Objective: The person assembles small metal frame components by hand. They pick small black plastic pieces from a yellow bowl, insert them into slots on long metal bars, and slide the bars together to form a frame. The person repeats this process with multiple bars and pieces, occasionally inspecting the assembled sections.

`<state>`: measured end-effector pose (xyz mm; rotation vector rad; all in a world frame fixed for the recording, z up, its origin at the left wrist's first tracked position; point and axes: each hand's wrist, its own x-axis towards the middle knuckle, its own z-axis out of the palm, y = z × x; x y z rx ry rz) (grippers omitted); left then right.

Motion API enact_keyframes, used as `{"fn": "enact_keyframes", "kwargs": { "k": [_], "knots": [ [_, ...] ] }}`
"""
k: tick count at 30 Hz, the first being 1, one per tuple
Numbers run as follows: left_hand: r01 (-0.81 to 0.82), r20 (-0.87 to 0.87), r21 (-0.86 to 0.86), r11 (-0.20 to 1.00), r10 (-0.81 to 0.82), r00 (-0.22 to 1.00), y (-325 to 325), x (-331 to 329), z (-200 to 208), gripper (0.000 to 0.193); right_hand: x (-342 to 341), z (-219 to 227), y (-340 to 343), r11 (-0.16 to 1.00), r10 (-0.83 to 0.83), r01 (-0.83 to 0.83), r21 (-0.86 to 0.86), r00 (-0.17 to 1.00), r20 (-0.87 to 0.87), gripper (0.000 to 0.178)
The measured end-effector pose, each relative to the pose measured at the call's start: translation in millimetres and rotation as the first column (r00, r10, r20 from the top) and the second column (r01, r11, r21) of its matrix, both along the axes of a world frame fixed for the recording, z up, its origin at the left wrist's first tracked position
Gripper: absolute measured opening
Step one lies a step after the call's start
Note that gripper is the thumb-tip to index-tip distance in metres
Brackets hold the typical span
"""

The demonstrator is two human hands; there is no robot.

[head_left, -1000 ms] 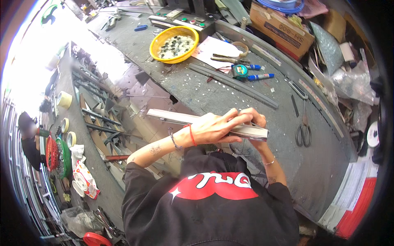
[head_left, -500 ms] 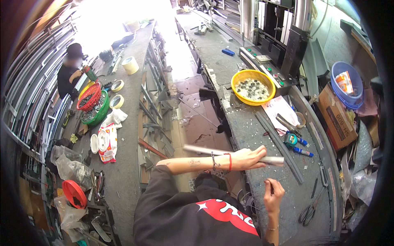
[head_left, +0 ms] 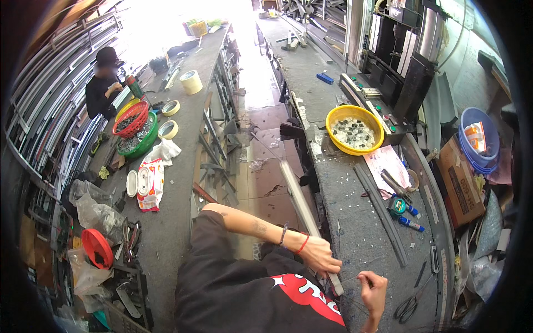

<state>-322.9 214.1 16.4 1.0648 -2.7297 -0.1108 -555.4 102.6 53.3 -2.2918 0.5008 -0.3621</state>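
My left hand (head_left: 318,256) is wrapped round a long pale metal bar (head_left: 300,201), close to its near end. The bar slants away from me over the gap between the two benches, its near end beside the right bench's edge. My right hand (head_left: 374,291) is closed in a pinch just right of that end. Something thin may show at its fingertips, too small to make out. Scissors (head_left: 408,308) lie on the right bench beside my right hand. Farther up that bench rests a dark grey metal strip (head_left: 381,213).
A yellow basin (head_left: 355,130) of small black and white pieces stands on the right bench, near blue markers (head_left: 411,223) and a tape roll (head_left: 412,180). The left bench (head_left: 183,150) carries red and green baskets, tape rolls and a wipes pack (head_left: 150,185). Another person (head_left: 102,89) works at far left.
The bar has swung from lying crosswise to pointing away from me. My left hand has come nearer my body, and my right hand has moved slightly lower. The view has shifted a little.
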Motion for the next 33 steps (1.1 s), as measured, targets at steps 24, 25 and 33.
{"fn": "enact_keyframes", "kwargs": {
  "k": [24, 25, 33],
  "knots": [
    [-0.362, 0.167, -0.311, 0.879, 0.425, 0.889, -29.9, -3.1, -1.7, 0.020, -13.6, -17.2, -9.1, 0.995, -0.100, 0.100, 0.029, 0.994, 0.034, 0.018],
    [-0.147, 0.200, -0.220, 0.964, 0.192, 0.961, -28.6, -1.9, -3.2, 0.015, -13.4, -17.1, -11.8, 0.990, -0.138, 0.138, 0.004, 0.990, 0.017, 0.018],
    [-0.401, 0.009, -0.105, 0.910, 0.404, 0.915, -32.1, 6.4, -2.3, 0.025, -17.7, -13.0, -3.1, 0.994, -0.109, 0.109, 0.008, 0.994, -0.022, 0.013]
  ]
}}
